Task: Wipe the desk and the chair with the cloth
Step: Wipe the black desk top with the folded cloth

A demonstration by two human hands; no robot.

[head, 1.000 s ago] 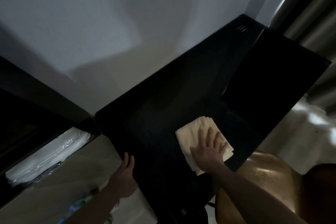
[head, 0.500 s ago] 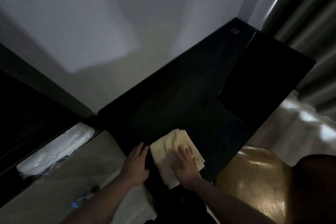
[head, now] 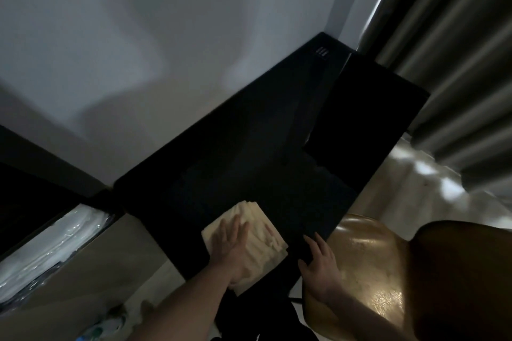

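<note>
The cloth (head: 249, 238) is pressed flat on the counter (head: 249, 163) near its front edge under the left hand (head: 231, 250), fingers straight and slightly apart, while the right hand (head: 318, 266), fingers relaxed and holding nothing, is rested at the edge just beside it, nearer the chair (head: 368, 271).

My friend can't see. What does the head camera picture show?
A left hand presses flat on a folded pale cloth on a black desk. The right hand rests on the desk's edge, beside a shiny brown chair.
</note>
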